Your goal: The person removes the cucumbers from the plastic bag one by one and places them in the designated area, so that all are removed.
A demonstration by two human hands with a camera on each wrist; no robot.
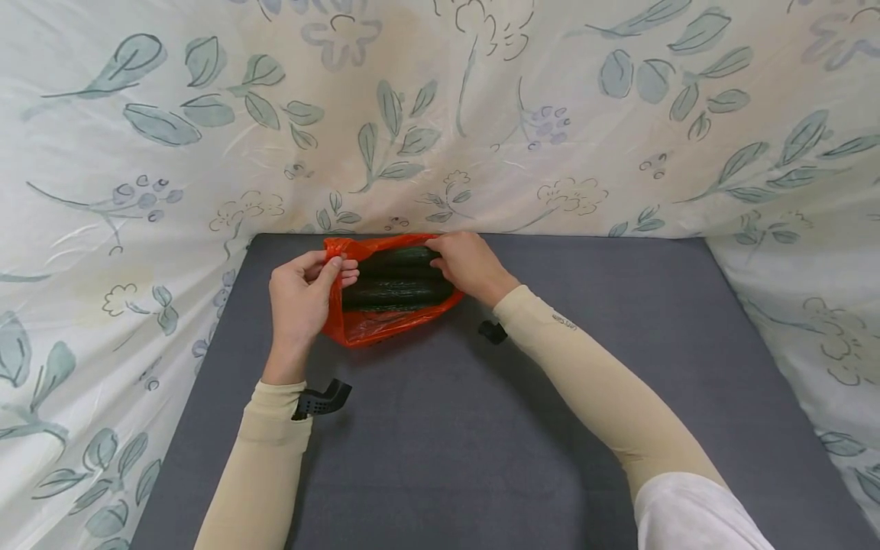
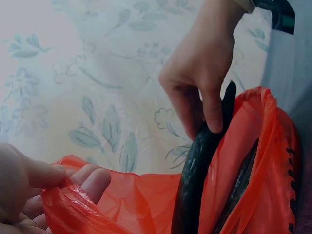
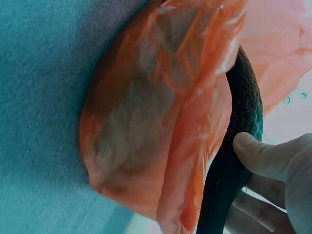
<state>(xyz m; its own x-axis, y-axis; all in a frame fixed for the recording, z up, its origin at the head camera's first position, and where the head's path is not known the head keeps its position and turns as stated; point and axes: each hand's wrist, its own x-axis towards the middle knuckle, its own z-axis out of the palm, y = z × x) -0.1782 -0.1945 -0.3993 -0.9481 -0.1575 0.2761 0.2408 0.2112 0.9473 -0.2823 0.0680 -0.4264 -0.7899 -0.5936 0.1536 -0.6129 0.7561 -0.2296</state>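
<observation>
A thin red-orange plastic bag (image 1: 374, 336) lies with its mouth spread at the far side of the table. Inside it are dark green cucumbers (image 1: 399, 295) lying side by side. My left hand (image 1: 297, 294) pinches the bag's left rim between thumb and fingers. At the right end of the bag, my right hand (image 1: 474, 267) grips one cucumber (image 2: 195, 170), thumb on one side and fingers on the other. In the right wrist view that cucumber (image 3: 242, 102) rises past the bag's edge. Its lower part is hidden in the bag. Another cucumber (image 2: 239, 183) stays deeper inside, against the bag wall.
The dark grey table (image 1: 440, 451) stretches in front of the bag and to both sides. Right behind the bag, a white curtain with leaf prints (image 1: 495, 168) hangs at the table's far edge. Black camera mounts (image 1: 326, 399) stick out from both wrists.
</observation>
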